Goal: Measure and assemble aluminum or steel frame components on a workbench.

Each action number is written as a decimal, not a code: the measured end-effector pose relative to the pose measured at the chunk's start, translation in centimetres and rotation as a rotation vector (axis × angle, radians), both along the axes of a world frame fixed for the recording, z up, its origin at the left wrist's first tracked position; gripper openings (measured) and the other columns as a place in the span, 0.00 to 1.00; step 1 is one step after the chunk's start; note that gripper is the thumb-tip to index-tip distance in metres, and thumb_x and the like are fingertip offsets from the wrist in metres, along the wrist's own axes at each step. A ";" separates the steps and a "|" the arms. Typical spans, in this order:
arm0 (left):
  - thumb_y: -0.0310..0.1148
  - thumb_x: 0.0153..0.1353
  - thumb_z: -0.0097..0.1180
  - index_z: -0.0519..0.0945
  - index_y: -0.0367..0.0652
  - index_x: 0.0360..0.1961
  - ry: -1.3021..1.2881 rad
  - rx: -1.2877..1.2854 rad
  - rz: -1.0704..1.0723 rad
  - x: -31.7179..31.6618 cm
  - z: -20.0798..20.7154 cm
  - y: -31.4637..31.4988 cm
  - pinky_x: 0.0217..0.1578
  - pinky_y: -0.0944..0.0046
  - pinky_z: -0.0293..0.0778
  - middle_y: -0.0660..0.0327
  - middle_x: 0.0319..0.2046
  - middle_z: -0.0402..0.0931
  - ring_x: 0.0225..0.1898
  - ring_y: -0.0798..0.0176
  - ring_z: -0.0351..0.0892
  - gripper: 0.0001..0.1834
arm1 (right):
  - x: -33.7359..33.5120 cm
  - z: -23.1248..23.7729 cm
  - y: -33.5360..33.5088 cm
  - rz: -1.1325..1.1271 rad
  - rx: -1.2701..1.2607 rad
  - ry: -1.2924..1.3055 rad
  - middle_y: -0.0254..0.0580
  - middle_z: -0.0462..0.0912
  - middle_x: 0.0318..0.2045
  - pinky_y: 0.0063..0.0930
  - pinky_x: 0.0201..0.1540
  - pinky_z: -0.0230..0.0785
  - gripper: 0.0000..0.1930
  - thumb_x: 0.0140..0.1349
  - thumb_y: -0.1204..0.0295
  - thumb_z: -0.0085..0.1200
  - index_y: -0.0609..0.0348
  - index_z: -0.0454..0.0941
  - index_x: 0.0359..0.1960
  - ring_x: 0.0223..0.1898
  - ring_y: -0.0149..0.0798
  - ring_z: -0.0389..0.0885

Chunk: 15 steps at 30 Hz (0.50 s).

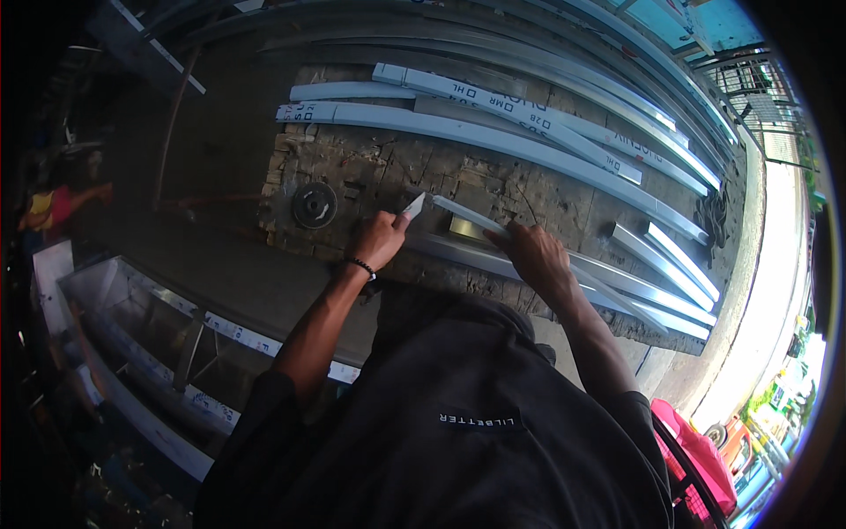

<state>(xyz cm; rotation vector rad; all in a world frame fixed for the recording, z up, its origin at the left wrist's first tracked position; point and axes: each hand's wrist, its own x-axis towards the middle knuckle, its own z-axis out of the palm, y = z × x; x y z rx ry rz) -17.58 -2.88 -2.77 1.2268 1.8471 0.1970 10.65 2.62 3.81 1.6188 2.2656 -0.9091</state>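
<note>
Over a worn wooden workbench point(388, 163), my left hand point(379, 241) is closed around a small pale piece with a pointed end point(413, 207); its kind is unclear. My right hand point(538, 254) grips a narrow metal bar point(469, 214), whose free end points left, close to the tip of the pale piece. Whether the two touch, I cannot tell. Beneath the bar lies a shiny yellowish plate point(464, 227). Several bright metal lengths point(617, 279) run rightward from beside my right hand. A round dark disc point(315, 205) rests on the bench left of my left hand.
Long film-covered metal tubes point(493, 141) lie across the bench's far side, with more lengths behind them. Short metal strips point(661, 264) sit at the right end. A metal frame point(189, 353) stands at lower left. Another person point(62, 207) is at far left; pink fabric point(692, 450) shows lower right.
</note>
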 end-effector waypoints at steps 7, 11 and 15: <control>0.51 0.74 0.47 0.77 0.29 0.28 -0.114 0.019 -0.070 1.6 0.7 -0.1 0.32 0.49 0.68 0.46 0.18 0.71 0.23 0.45 0.75 0.31 | -0.1 0.2 0.2 0.035 0.022 -0.010 0.55 0.84 0.25 0.50 0.31 0.79 0.29 0.71 0.43 0.49 0.62 0.82 0.37 0.31 0.56 0.88; 0.51 0.74 0.47 0.77 0.29 0.28 -0.147 -0.039 0.005 0.5 1.0 0.0 0.33 0.49 0.69 0.45 0.18 0.71 0.24 0.46 0.75 0.31 | -0.1 0.1 0.1 0.025 0.008 -0.015 0.56 0.84 0.26 0.50 0.31 0.79 0.29 0.71 0.43 0.49 0.61 0.82 0.38 0.31 0.55 0.88; 0.50 0.74 0.47 0.79 0.30 0.30 -0.105 -0.015 0.004 0.5 0.5 -0.4 0.34 0.48 0.71 0.44 0.22 0.73 0.29 0.44 0.75 0.29 | 0.1 -0.4 -0.1 0.044 0.046 -0.004 0.56 0.84 0.26 0.50 0.32 0.79 0.29 0.71 0.43 0.49 0.62 0.81 0.38 0.31 0.55 0.88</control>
